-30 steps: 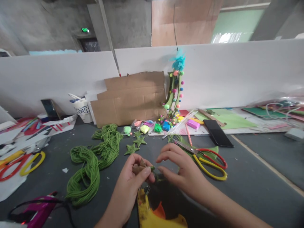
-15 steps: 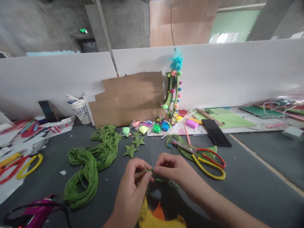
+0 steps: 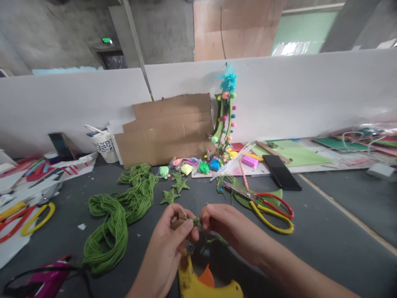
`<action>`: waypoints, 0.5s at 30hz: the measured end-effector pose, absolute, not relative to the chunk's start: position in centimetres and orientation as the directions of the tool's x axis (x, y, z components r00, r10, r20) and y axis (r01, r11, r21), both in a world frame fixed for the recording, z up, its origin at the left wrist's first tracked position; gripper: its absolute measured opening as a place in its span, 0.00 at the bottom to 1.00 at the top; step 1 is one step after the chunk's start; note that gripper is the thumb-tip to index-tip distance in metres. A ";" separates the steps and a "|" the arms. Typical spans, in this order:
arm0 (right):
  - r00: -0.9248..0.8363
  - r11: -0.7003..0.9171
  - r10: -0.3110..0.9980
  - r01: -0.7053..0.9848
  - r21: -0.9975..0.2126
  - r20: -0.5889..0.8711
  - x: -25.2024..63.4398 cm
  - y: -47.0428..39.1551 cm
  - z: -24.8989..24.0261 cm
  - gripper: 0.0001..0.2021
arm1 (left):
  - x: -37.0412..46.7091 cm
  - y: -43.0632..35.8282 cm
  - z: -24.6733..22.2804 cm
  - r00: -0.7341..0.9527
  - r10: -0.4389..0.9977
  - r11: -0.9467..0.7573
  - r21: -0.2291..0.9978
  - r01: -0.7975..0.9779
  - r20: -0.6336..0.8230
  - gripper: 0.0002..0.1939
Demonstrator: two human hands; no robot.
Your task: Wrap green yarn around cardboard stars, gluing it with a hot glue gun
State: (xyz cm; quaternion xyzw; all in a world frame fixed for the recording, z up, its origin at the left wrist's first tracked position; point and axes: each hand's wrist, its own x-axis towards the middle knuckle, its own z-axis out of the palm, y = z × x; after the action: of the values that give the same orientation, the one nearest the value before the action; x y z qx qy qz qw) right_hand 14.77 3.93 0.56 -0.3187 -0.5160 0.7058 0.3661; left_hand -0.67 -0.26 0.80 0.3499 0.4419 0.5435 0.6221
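Holds small cardboard piece (image 3: 176, 224) at centre of dial, clamped between thumb and fingers of left hand (image 3: 171, 239), with green wrapping (image 3: 195, 222) at its three o'clock end. Shows right hand (image 3: 228, 221) curled just beside that end, near loose yarn strand (image 3: 218, 240); cannot tell whether clamped on any yarn. Measured from cardboard piece, records green stars (image 3: 180, 186) at twelve o'clock, black phone (image 3: 281, 172) at two, scissors (image 3: 252, 197) at three, yellow tool (image 3: 206, 291) with orange part at five, green yarn hank (image 3: 135, 203) at nine.
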 end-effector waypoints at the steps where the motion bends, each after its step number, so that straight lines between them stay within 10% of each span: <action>1: -0.503 -0.166 0.862 -0.170 -0.971 -0.060 14.9 4.0 0.7 0.18 | -0.7 -0.2 0.9 0.020 0.982 0.179 0.902 -0.393 -0.187 0.05; 8: -0.354 0.340 0.893 0.132 -0.931 0.276 15.1 3.8 1.4 0.04 | -0.8 0.1 0.7 0.020 0.984 0.170 0.907 -0.384 -0.176 0.04; 15: -0.277 0.378 0.908 0.223 -0.899 0.314 14.2 3.0 0.7 0.07 | -0.4 -0.5 0.1 -0.137 0.991 -0.014 1.000 -0.027 0.010 0.05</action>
State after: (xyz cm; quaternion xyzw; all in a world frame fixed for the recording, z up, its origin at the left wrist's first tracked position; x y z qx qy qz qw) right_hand 14.20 2.97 0.73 -0.4038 -0.7003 0.3846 0.4456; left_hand -0.42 -0.50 0.09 0.4605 0.5233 0.5429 0.4684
